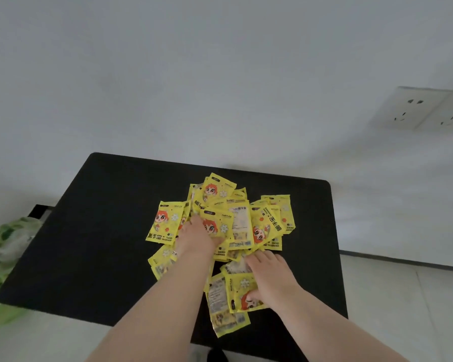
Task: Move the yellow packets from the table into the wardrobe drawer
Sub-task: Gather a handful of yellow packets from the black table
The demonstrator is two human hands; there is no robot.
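Yellow packets lie heaped mid-table, with bare black table open toward its left and far edges. The left hand digs into the heap, its grip hidden. The right hand rests spread on packets near the front edge.

Head view: single wide-angle camera, aimed forward and down.
The camera looks from above the near edge of the black surface, close enough that the surface spans most of the lower frame; it faces the pale wall behind, which fills the upper half.
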